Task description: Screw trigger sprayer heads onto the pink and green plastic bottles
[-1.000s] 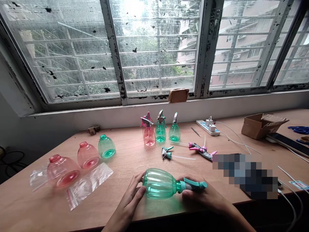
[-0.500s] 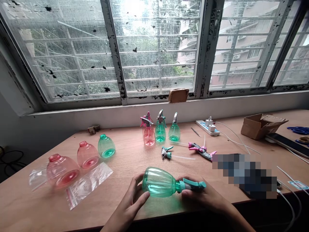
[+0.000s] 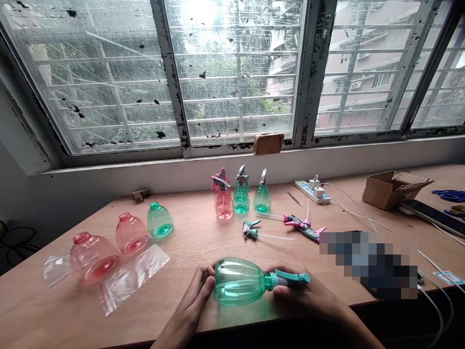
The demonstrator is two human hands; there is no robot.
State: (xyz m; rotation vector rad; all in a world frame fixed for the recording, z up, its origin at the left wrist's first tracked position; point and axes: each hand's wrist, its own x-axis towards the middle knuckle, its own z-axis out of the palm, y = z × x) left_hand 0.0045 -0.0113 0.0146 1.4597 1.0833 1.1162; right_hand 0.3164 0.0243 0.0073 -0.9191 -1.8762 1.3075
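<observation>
A see-through green spray bottle (image 3: 240,283) lies sideways above the near table edge, its base to the left. My right hand (image 3: 301,286) is closed around the turquoise and grey trigger head (image 3: 290,278) at its neck. At the other end, my left hand (image 3: 198,295) has thumb and fingers curled against the bottle's base; part of the fingers is hidden behind it. Beyond my hands lies a loose turquoise trigger head (image 3: 250,230) with a clear tube. Pink trigger heads (image 3: 303,225) rest to its right.
Headless bottles stand at left: two pink (image 3: 94,257) and one green (image 3: 160,220). Plastic bags (image 3: 134,278) lie beside them. Spray bottles with heads (image 3: 241,198) stand near the wall. A power strip (image 3: 312,191), an open cardboard box (image 3: 388,191) and a blurred dark object (image 3: 370,264) are rightward.
The bottle's body has turned and its base has dipped slightly towards me. My left thumb has slid from the bottle's near side back to its base. My right hand stays put.
</observation>
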